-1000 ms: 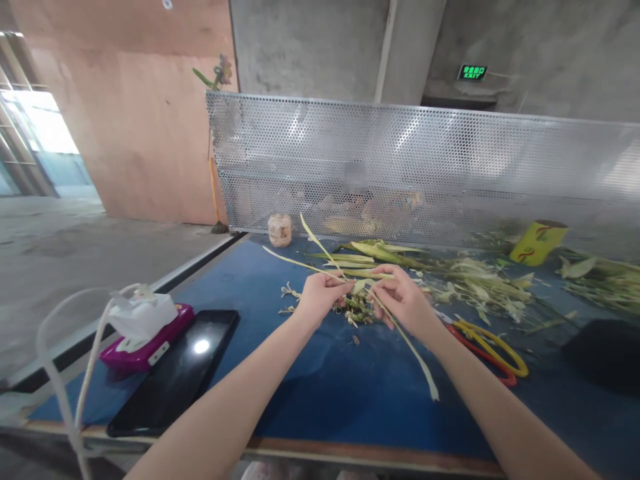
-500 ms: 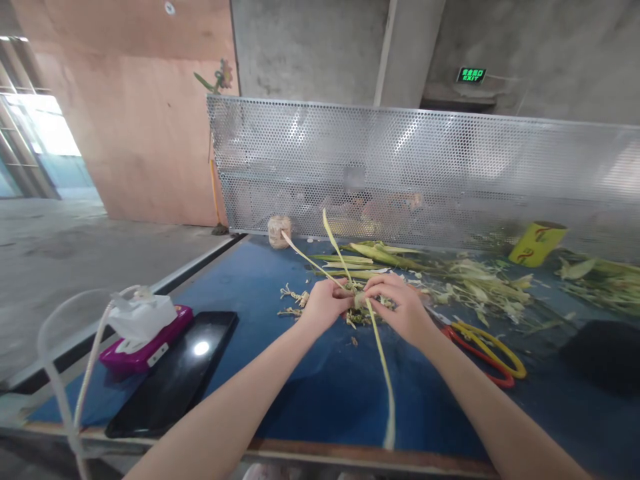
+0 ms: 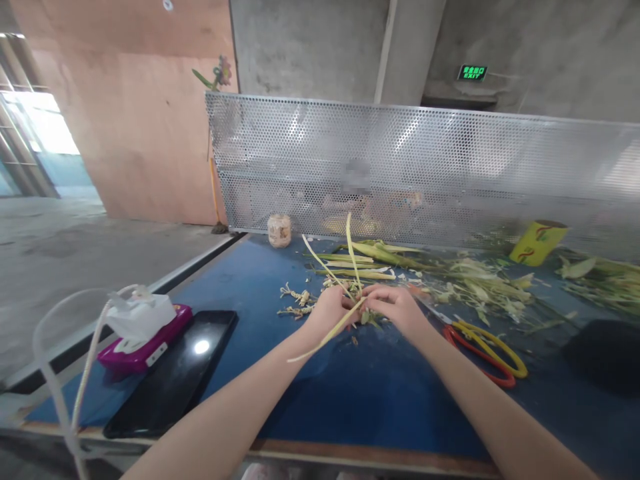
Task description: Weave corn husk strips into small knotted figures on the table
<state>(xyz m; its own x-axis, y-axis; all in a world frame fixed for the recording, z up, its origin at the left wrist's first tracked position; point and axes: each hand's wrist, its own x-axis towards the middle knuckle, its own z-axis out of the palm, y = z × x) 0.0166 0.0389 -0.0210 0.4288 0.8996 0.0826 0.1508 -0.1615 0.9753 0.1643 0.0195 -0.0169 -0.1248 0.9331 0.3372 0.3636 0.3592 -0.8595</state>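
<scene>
Both hands meet over the blue table (image 3: pixel 350 393), pinching thin pale-green leaf strips (image 3: pixel 350 250). My left hand (image 3: pixel 330 308) is closed on the strips where they cross. My right hand (image 3: pixel 395 308) is closed on the same bundle from the right. Two strip ends stick up and back from the fingers; another strip end (image 3: pixel 320 338) slants down to the left across my left wrist. Small leaf scraps (image 3: pixel 296 301) lie on the table just left of my hands.
A pile of green leaves (image 3: pixel 465 280) spreads behind and to the right. Red and yellow scissors (image 3: pixel 487 350) lie right of my right hand. A black tablet (image 3: pixel 175 373), a purple tissue box (image 3: pixel 143 337), a yellow cup (image 3: pixel 537 241), a small jar (image 3: pixel 279 230) and a perforated metal screen (image 3: pixel 425 173) surround the work spot.
The long strip that hung toward me on the right has swung across to the left of my hands. The upright ends turned more vertical. Both hands stayed pinched together at the same spot.
</scene>
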